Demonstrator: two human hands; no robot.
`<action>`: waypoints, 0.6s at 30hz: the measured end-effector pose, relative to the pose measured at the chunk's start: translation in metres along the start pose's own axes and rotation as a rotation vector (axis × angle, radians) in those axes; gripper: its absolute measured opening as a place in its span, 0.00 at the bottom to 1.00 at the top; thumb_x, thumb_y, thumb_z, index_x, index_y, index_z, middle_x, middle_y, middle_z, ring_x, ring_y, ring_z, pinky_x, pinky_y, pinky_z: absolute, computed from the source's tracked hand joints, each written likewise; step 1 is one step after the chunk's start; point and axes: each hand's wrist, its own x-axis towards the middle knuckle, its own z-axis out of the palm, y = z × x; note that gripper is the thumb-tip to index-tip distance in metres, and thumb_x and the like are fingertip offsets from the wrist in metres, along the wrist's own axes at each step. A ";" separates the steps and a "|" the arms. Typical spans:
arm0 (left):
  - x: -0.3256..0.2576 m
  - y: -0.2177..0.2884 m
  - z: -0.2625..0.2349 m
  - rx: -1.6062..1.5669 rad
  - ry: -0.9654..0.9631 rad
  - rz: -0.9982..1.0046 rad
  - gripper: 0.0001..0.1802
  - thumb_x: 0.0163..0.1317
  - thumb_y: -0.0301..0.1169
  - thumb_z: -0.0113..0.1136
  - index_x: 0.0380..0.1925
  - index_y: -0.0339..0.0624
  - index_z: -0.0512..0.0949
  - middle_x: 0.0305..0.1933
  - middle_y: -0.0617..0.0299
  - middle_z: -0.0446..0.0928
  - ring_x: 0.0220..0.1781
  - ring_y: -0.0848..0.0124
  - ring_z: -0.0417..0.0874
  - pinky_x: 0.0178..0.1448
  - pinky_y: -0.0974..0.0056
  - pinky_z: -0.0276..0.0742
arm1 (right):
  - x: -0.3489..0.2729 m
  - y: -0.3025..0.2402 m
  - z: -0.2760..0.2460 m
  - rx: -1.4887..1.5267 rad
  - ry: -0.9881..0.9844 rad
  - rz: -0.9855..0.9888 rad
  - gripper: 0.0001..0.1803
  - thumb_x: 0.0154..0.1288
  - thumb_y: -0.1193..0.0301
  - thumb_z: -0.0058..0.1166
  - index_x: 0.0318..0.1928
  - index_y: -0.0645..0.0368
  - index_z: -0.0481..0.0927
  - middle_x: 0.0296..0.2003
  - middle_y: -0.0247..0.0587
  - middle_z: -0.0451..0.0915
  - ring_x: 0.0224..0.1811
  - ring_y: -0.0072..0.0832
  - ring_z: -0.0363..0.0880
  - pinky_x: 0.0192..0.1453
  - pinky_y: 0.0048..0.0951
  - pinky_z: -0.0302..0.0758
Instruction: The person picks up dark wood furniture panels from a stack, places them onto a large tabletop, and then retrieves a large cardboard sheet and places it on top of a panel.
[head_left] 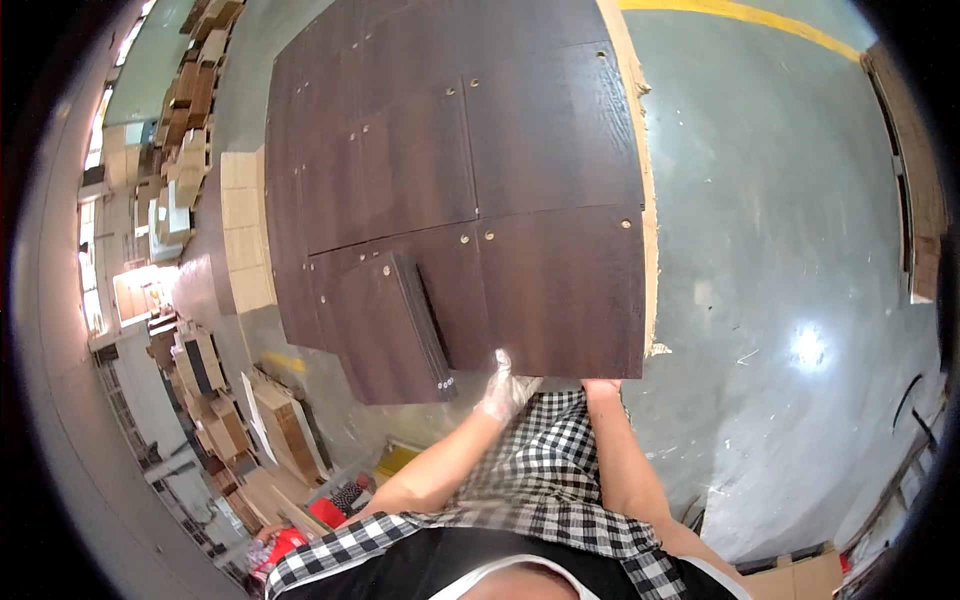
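The scene is viewed from the person's head, through the left one of two fisheye cameras worn side by side. The lens is pointed steeply downward and slightly ahead, so the checked garment (560, 440) is caught close by at the lower edge. The dark panels (560, 150) are looked down upon at middle range, with the grey floor (750, 250) taken in around them. Farther off, stacked boards (190, 165) are tipped sideways along the left, where straight edges are bent toward the dark rim.
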 end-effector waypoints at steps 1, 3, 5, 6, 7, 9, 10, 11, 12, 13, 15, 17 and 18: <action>0.000 0.001 -0.004 0.014 -0.022 -0.008 0.36 0.56 0.52 0.55 0.60 0.44 0.63 0.65 0.58 0.64 0.65 0.59 0.64 0.71 0.55 0.59 | 0.005 0.002 -0.011 0.016 0.037 0.035 0.29 0.70 0.52 0.30 0.66 0.52 0.60 0.67 0.37 0.60 0.69 0.38 0.55 0.71 0.44 0.52; 0.010 0.011 -0.022 0.082 -0.057 -0.003 0.36 0.60 0.56 0.49 0.60 0.42 0.63 0.65 0.59 0.65 0.65 0.61 0.65 0.72 0.57 0.58 | 0.000 0.008 -0.021 -0.042 -0.028 0.120 0.31 0.69 0.48 0.32 0.66 0.50 0.61 0.68 0.36 0.58 0.70 0.38 0.53 0.72 0.45 0.48; 0.015 0.009 -0.034 0.048 0.072 0.007 0.40 0.60 0.57 0.50 0.64 0.42 0.57 0.68 0.54 0.59 0.68 0.55 0.61 0.69 0.52 0.60 | -0.024 0.004 -0.020 -0.272 0.146 0.195 0.32 0.69 0.46 0.32 0.66 0.51 0.61 0.68 0.36 0.57 0.70 0.40 0.54 0.71 0.46 0.49; 0.024 0.015 -0.073 0.084 0.086 0.043 0.43 0.58 0.58 0.52 0.66 0.43 0.54 0.69 0.50 0.57 0.69 0.51 0.60 0.65 0.44 0.64 | -0.048 0.004 -0.020 -0.482 0.350 0.250 0.33 0.69 0.46 0.31 0.66 0.53 0.60 0.68 0.36 0.57 0.69 0.41 0.55 0.70 0.48 0.53; 0.025 0.001 -0.037 0.138 0.116 0.009 0.45 0.57 0.59 0.52 0.66 0.42 0.53 0.70 0.49 0.56 0.70 0.47 0.57 0.65 0.43 0.63 | -0.043 -0.020 -0.037 -0.569 0.441 0.172 0.36 0.68 0.42 0.30 0.64 0.55 0.61 0.68 0.39 0.57 0.68 0.42 0.57 0.69 0.48 0.53; 0.023 0.009 -0.039 0.222 0.158 -0.035 0.52 0.53 0.62 0.56 0.67 0.41 0.50 0.70 0.43 0.53 0.69 0.44 0.57 0.66 0.43 0.63 | -0.064 -0.048 -0.066 -0.770 0.329 0.150 0.31 0.69 0.45 0.34 0.56 0.59 0.66 0.56 0.44 0.70 0.55 0.41 0.72 0.53 0.41 0.71; 0.017 0.008 -0.033 0.275 0.185 -0.047 0.53 0.52 0.63 0.56 0.68 0.40 0.49 0.70 0.42 0.52 0.69 0.44 0.57 0.66 0.43 0.63 | -0.076 -0.068 -0.074 -0.839 0.307 0.139 0.27 0.69 0.48 0.39 0.53 0.59 0.68 0.49 0.45 0.76 0.49 0.38 0.76 0.45 0.37 0.77; 0.005 0.011 -0.029 0.308 0.177 -0.146 0.55 0.51 0.63 0.56 0.68 0.39 0.47 0.70 0.40 0.50 0.70 0.44 0.56 0.66 0.44 0.63 | -0.085 -0.095 -0.099 -0.900 0.283 0.130 0.26 0.69 0.48 0.38 0.50 0.59 0.69 0.43 0.44 0.78 0.42 0.38 0.79 0.39 0.38 0.77; -0.005 0.016 -0.023 0.348 0.160 -0.238 0.56 0.51 0.64 0.56 0.68 0.37 0.46 0.71 0.39 0.49 0.70 0.44 0.55 0.67 0.45 0.63 | -0.084 -0.114 -0.114 -0.962 0.250 0.115 0.26 0.70 0.48 0.36 0.48 0.59 0.70 0.38 0.42 0.80 0.36 0.38 0.81 0.33 0.39 0.78; -0.019 0.016 -0.026 0.514 0.079 -0.218 0.56 0.53 0.63 0.56 0.67 0.31 0.46 0.71 0.39 0.48 0.70 0.45 0.55 0.69 0.46 0.61 | -0.101 -0.120 -0.103 -1.027 0.321 0.064 0.23 0.70 0.51 0.37 0.45 0.58 0.71 0.34 0.40 0.80 0.31 0.34 0.80 0.29 0.35 0.76; -0.049 0.015 -0.024 0.835 -0.109 -0.280 0.52 0.56 0.62 0.53 0.65 0.29 0.52 0.69 0.38 0.54 0.70 0.49 0.57 0.71 0.51 0.58 | -0.140 -0.136 -0.099 -1.162 0.425 0.004 0.20 0.70 0.54 0.38 0.42 0.58 0.72 0.30 0.39 0.79 0.27 0.31 0.79 0.25 0.32 0.74; -0.061 0.015 -0.073 1.015 -0.300 -0.292 0.42 0.62 0.61 0.46 0.61 0.34 0.61 0.65 0.42 0.62 0.67 0.52 0.62 0.68 0.52 0.61 | -0.169 -0.139 -0.107 -1.276 0.472 0.044 0.19 0.68 0.55 0.40 0.41 0.59 0.73 0.30 0.40 0.79 0.27 0.33 0.80 0.25 0.33 0.74; -0.069 0.021 -0.085 1.123 -0.407 -0.277 0.38 0.64 0.59 0.43 0.59 0.35 0.65 0.63 0.45 0.65 0.65 0.54 0.65 0.68 0.53 0.62 | -0.180 -0.136 -0.108 -1.308 0.496 0.052 0.19 0.68 0.56 0.41 0.40 0.60 0.73 0.30 0.41 0.79 0.27 0.33 0.80 0.25 0.33 0.74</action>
